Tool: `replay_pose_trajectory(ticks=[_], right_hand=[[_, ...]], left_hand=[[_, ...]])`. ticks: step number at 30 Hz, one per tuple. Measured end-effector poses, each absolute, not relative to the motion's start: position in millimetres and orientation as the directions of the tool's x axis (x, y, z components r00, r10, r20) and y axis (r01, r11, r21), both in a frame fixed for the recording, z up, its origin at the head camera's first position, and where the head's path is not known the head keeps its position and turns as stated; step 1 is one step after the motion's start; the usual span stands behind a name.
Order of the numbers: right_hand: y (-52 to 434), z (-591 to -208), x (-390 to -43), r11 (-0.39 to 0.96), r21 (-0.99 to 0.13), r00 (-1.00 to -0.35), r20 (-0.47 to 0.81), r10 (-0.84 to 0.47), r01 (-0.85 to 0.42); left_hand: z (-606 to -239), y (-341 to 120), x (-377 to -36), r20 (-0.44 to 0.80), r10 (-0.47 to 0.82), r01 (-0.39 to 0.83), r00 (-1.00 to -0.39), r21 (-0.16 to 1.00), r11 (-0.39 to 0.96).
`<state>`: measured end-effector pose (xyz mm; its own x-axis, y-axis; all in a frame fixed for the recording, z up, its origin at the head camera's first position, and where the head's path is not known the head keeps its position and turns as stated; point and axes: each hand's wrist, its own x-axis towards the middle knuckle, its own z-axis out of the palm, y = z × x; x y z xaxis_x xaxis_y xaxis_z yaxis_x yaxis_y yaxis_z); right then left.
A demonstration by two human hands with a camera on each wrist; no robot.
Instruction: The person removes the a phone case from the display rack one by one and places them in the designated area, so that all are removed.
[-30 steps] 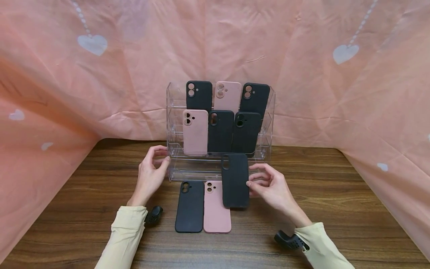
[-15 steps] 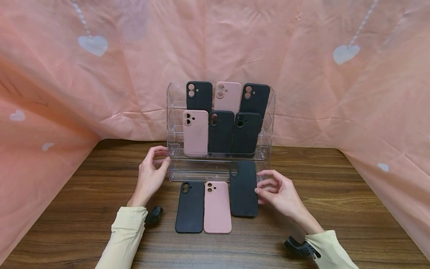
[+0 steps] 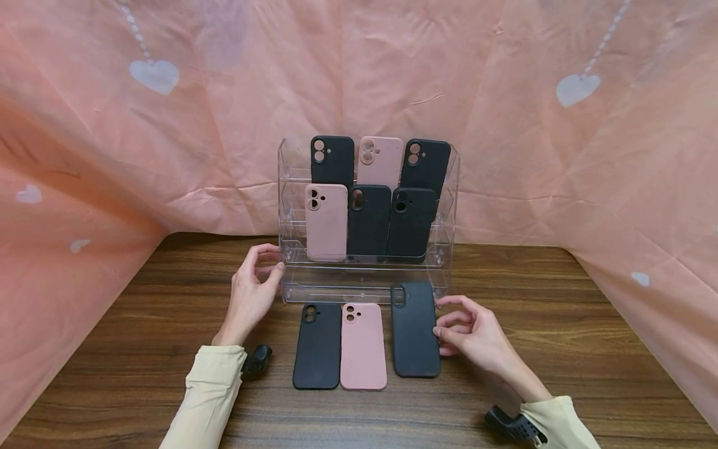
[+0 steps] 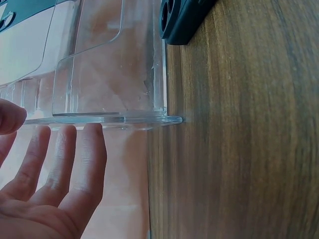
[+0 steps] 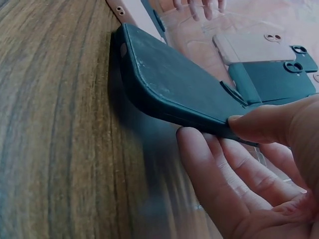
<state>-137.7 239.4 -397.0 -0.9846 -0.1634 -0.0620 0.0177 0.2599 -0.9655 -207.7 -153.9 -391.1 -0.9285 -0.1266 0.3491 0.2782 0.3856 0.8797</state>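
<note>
A dark phone case (image 3: 416, 330) is pinched along its right long edge by my right hand (image 3: 473, 330), thumb on top and fingers underneath. In the right wrist view the phone case (image 5: 174, 74) tilts, its lower edge close over the table. My left hand (image 3: 255, 287) rests its fingertips against the left side panel of a clear acrylic stand (image 3: 322, 293); up close the fingers (image 4: 92, 159) are nearly straight. On the table before the stand lie another dark phone case (image 3: 316, 349) and a pink phone case (image 3: 363, 349), side by side.
Several pink and dark phone cases stand in the acrylic stand's two upper rows, such as a pink one (image 3: 326, 224) and a dark one (image 3: 367, 224). Pink cloth (image 3: 505, 125) with white hearts hangs behind and on both sides of the wooden table (image 3: 561, 324).
My right hand has brought the dark phone case down and to the right, from over the pink one to beside it. The left hand stays at the stand.
</note>
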Motion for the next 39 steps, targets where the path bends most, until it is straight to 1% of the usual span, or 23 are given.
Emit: replay_pose_trajectory(ticks=[10, 21, 33, 39], right_hand=[[237, -403, -134, 0.253, -0.966, -0.976, -0.097, -0.194, 0.045], [236, -407, -133, 0.296, -0.950, -0.954, -0.178, -0.242, 0.102], [232, -406, -136, 0.305, -0.943, -0.940, -0.215, -0.266, 0.130], [228, -404, -137, 0.329, -0.938, -0.939, -0.206, -0.274, 0.110]], left_hand=[[-391, -154, -207, 0.346, -0.121, 0.278, -0.930, 0.881, 0.382], [-392, -153, -207, 0.371, -0.124, 0.298, -0.920, 0.870, 0.392], [-391, -153, -208, 0.357, -0.123, 0.289, -0.926, 0.878, 0.381], [-392, -155, -209, 0.354, -0.126, 0.284, -0.927, 0.880, 0.381]])
